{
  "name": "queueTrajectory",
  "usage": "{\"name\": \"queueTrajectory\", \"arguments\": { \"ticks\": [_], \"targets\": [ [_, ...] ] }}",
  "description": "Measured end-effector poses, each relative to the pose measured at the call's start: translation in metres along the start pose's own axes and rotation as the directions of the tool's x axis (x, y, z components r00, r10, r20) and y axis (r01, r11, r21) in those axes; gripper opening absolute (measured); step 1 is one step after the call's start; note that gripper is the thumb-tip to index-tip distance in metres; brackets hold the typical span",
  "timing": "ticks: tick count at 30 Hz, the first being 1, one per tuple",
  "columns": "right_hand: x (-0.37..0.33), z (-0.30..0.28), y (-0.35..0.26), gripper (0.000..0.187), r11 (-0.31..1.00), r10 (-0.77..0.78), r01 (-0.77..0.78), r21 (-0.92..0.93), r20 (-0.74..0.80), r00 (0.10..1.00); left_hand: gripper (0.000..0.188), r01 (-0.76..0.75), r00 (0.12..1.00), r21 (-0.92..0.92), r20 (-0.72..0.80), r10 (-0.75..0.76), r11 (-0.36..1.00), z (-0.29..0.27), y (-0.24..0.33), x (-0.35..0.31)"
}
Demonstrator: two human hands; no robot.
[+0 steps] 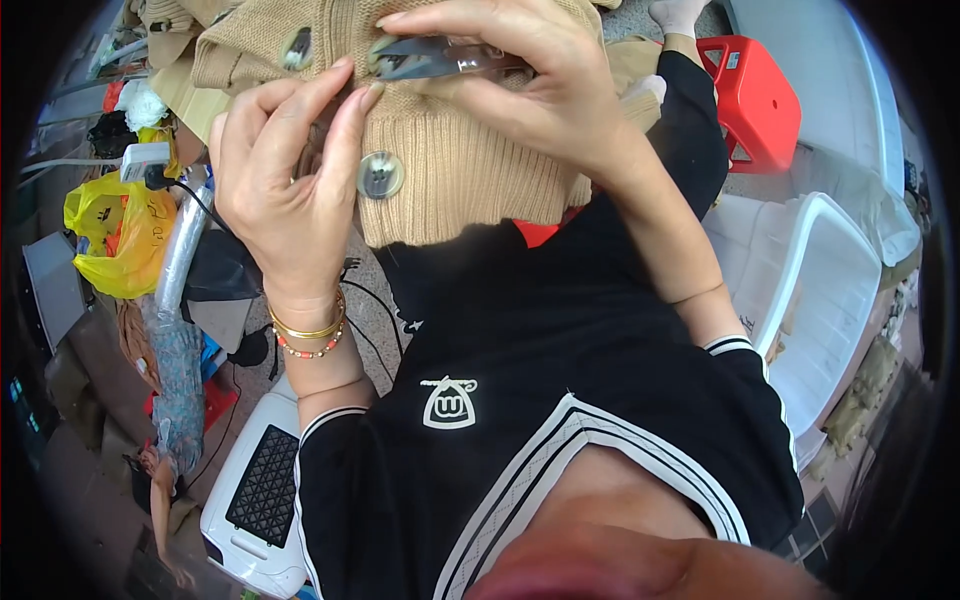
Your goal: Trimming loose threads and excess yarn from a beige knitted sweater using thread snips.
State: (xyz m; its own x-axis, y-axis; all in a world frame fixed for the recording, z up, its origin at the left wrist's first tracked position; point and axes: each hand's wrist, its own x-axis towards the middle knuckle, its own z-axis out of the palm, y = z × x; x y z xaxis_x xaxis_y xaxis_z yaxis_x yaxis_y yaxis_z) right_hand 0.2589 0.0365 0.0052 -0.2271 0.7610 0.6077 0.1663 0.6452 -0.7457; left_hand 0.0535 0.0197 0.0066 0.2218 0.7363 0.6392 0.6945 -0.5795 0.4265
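A tan knitted cardigan (470, 170) with a ribbed hem and large buttons lies over my lap. One round button (380, 175) shows near the hem, and another button (298, 48) sits farther up, left of the front band. My left hand (285, 165) pinches the knit at the band between thumb and index finger. Thread snips (430, 60) are gripped in my right hand (545, 75), their blades pointing left, close above my left fingertips. A further button by the blade tips is partly hidden. Any thread there is too fine to make out.
A red plastic stool (765, 105) stands at the far right, with a translucent plastic bin (830, 290) nearer. On the left are a yellow plastic bag (120, 235), a power adapter (146, 160) with black cables, and a white-and-black case (262, 490). Another person's arm (163, 510) shows at lower left.
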Motion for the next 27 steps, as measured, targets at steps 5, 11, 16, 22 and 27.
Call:
{"name": "queueTrajectory", "arguments": {
  "ticks": [5,11,16,22,27],
  "targets": [
    [0.005,-0.009,0.01,0.041,0.955,-0.14,0.156,-0.252,0.081,0.987,0.025,0.134,0.991,-0.106,0.03,-0.131,0.985,0.005,0.009,0.0],
    [0.013,-0.009,0.022,0.039,0.665,-0.393,0.456,-0.591,0.243,0.887,0.027,0.188,0.982,-0.072,0.014,-0.187,0.98,0.005,0.018,0.005],
    [0.007,-0.006,0.023,0.036,0.73,-0.277,0.351,-0.586,0.215,0.936,0.027,0.133,0.991,-0.133,0.01,-0.133,0.982,0.009,0.02,0.007],
    [0.004,-0.005,0.02,0.027,0.975,-0.09,0.096,-0.199,0.037,0.995,0.024,0.245,0.967,-0.146,-0.039,-0.252,0.959,0.02,0.023,0.009],
    [0.013,-0.003,0.005,0.019,0.969,0.098,-0.091,-0.228,0.017,0.995,0.014,0.168,0.98,-0.038,-0.106,-0.171,0.985,0.027,0.017,0.011]
  ]
}}
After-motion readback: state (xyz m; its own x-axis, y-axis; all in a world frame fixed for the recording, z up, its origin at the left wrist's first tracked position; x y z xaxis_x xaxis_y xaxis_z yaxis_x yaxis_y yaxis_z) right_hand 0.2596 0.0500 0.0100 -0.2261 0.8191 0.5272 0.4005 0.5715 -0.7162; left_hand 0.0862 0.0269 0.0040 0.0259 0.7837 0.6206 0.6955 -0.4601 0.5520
